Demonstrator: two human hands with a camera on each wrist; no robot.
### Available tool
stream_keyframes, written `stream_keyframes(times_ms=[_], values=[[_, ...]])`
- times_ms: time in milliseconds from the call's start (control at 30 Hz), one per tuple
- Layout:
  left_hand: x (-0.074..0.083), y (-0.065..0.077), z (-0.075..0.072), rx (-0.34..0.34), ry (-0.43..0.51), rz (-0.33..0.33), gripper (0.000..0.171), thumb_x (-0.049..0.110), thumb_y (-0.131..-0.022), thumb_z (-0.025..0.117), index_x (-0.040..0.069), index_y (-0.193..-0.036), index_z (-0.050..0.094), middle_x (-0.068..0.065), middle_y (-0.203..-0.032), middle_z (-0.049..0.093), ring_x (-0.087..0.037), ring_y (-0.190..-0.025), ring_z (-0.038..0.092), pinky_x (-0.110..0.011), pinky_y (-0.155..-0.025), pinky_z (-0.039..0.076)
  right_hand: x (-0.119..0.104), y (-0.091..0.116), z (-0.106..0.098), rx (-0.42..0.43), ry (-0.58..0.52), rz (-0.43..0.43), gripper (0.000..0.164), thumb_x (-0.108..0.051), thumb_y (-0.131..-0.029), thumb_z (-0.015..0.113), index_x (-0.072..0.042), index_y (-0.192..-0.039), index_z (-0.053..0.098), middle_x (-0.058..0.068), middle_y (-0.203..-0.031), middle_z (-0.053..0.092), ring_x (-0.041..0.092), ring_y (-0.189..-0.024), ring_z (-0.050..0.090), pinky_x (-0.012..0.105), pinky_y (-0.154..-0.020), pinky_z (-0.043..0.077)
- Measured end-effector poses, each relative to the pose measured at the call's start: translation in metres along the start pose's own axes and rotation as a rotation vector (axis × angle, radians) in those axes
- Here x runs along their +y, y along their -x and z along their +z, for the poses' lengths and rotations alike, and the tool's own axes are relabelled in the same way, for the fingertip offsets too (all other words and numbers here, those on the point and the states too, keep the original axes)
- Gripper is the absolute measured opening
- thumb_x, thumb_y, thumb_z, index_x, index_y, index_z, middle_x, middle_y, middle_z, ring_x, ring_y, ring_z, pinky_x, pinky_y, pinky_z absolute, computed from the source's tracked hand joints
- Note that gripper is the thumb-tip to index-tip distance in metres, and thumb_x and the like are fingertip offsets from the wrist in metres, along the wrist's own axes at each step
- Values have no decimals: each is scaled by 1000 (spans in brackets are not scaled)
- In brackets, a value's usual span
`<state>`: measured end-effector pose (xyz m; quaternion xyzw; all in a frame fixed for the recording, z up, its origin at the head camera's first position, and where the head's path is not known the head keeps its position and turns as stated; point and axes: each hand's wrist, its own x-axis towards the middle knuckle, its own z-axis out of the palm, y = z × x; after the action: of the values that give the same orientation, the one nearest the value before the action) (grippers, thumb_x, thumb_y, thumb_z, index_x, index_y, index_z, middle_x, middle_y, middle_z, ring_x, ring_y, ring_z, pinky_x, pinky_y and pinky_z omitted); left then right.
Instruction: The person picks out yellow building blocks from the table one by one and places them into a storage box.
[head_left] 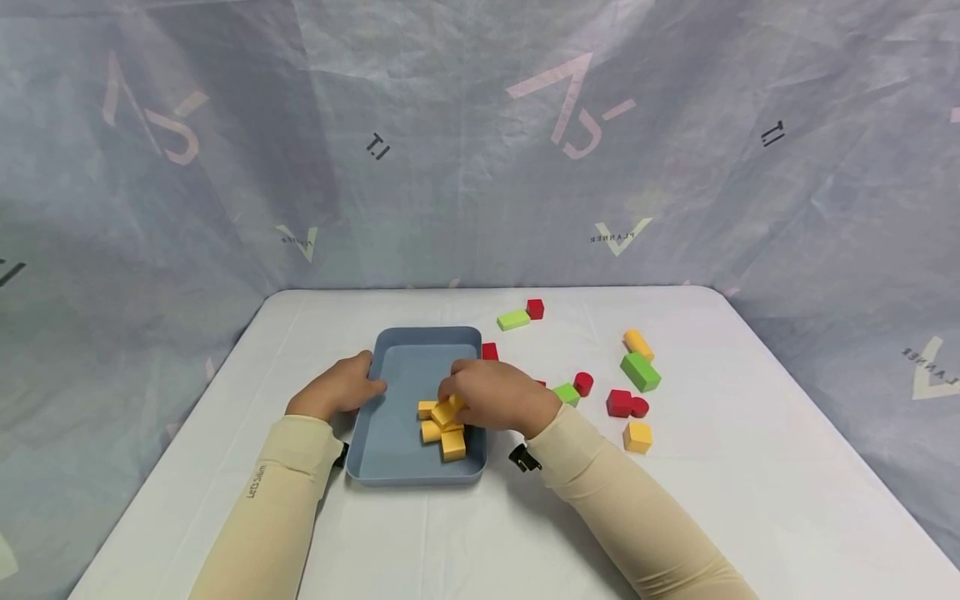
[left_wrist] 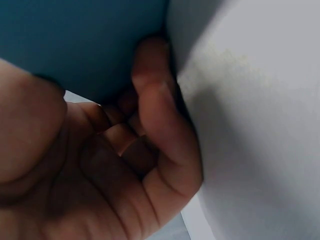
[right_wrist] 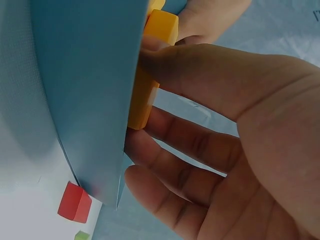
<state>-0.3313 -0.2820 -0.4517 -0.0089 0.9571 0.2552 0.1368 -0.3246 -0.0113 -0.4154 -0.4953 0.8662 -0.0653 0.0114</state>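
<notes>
A blue-grey tray (head_left: 397, 462) lies on the white table with several yellow blocks (head_left: 453, 446) grouped near its right side. At the tray's left wall, my left hand (head_left: 341, 386) grips the rim, thumb over the inside. The left wrist view shows the fingers (left_wrist: 160, 115) curled under and against the blue wall. My right hand (head_left: 498, 393) reaches over the right rim, pinching a yellow block (right_wrist: 143, 100) between thumb and fingers. The tray wall (right_wrist: 90, 90) hides part of that block in the right wrist view, and another yellow block (right_wrist: 162, 25) shows beyond the thumb.
Right of the tray lie red blocks (head_left: 619, 403), green blocks (head_left: 641, 372), a yellow cylinder (head_left: 638, 344) and a yellow cube (head_left: 637, 437). A light green block (head_left: 513, 320) sits beside a red cube (head_left: 535, 309) farther back. A grey printed curtain (head_left: 450, 208) hangs behind the table.
</notes>
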Motion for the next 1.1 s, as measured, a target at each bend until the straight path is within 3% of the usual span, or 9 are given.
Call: stream_keyframes(times_ms=[400, 1100], values=[[2, 0, -1, 3, -12, -9, 58, 26, -93, 54, -5, -136, 32, -17, -105, 55, -23, -73, 55, -39, -63, 47, -1, 1, 0, 9, -11, -1, 32, -26, -76, 81, -22, -107, 71, -4, -93, 57, 4, -78, 48, 21, -68, 50], [-2, -1, 0, 7, -14, 3, 61, 27, -93, 55, -6, -139, 30, -20, -113, 53, -23, -77, 55, -40, -65, 47, -5, 1, -2, 6, -26, -40, 33, -27, -72, 83, -24, -103, 72, -4, -93, 58, 4, -81, 48, 21, -68, 50]])
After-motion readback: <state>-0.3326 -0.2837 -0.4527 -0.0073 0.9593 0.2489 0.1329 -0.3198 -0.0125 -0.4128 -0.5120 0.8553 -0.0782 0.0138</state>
